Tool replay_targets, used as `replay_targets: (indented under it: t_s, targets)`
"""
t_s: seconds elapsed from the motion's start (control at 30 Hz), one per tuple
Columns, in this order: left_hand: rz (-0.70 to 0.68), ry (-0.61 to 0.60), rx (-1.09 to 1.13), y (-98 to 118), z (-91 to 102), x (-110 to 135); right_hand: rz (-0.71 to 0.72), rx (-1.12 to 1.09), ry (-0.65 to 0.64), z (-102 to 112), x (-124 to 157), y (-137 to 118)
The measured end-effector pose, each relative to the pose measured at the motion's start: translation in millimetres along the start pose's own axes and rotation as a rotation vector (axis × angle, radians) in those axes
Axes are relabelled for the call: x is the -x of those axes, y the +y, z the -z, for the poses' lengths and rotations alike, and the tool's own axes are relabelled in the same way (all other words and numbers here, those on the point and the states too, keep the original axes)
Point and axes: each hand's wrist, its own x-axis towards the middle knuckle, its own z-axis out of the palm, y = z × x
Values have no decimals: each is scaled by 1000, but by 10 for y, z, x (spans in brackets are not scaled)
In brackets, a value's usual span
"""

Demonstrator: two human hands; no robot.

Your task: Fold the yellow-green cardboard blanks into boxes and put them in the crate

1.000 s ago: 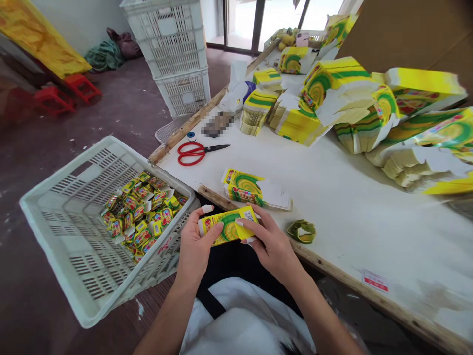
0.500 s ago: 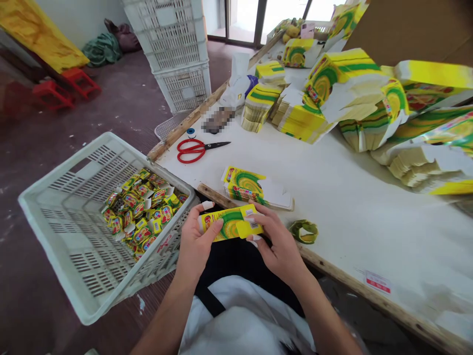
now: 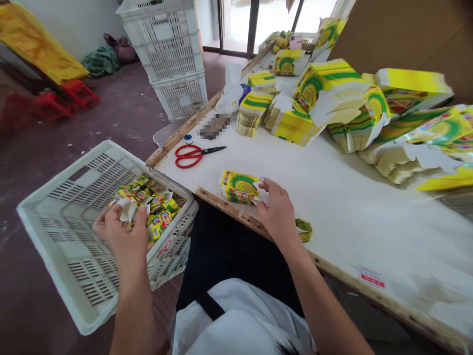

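Observation:
My left hand [image 3: 125, 231] is over the plastic crate, its taped fingers and thumb curled around a small yellow carton whose white open end [image 3: 127, 209] shows between them. Most of that carton is hidden by the hand. On the table, my right hand [image 3: 277, 209] pinches the right end of a small stack of flat yellow-and-green cartons [image 3: 240, 187]. How many it grips cannot be made out. Below the hand, several more cartons [image 3: 158, 217] lie loosely heaped in the pale crate [image 3: 83, 315].
Red-handled scissors [image 3: 192, 155] and a small blue-topped spool [image 3: 188, 139] lie on the white table [image 3: 343, 231]. A green-yellow ring [image 3: 304, 230] is beside my right wrist. Bundled cartons [image 3: 295, 121] stand at the back. Stacked white crates [image 3: 173, 59] stand beyond the table.
My left hand has carried the yellow carton leftward and down from in front of me into the crate. My right hand has let go of that carton and moved up to the flat stack.

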Motion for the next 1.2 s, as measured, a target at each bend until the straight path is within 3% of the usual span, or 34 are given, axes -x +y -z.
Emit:
replay_targets:
  t_s: [0.1,0.23,0.33,0.47,0.53,0.63,0.73,0.83,0.93,1.07,1.2]
  targets:
    - [-27,5,-118,-63,-112,160,-22,201,-61,-105,-98,5]
    - [128,-316,195,94,-360,522,-17,223,-20,-176,-99,-11]
    - [277,-484,429,284,-487,719,-55,59,26,-154,-81,-14]
    - [330,-644,751,475,-579,885,-106,-308,62,-68,42,-160]
    - [333,-642,942,562,-594,921,-94,-498,-25,-22,186,-323]
    - [417,-557,1095,717,-575,899,-53,-783,-356,6,454,-595]
    - [465,-407,1160,834,-548,849,-93,-936,-450,-23,656,-766]
    - [500,-325,1111,819,-553,868,-111,-866,-457,-65,708,-776]
    - [498,-404,1011,686,-569,954,-125,-798,-392,-59,648,-680]
    - [355,-494,886,519,-565,1030,-112,-791,-304,34,547,-549]
    - [293,-515,822,469,-527,951,25,-627,-199,155,473,-474]
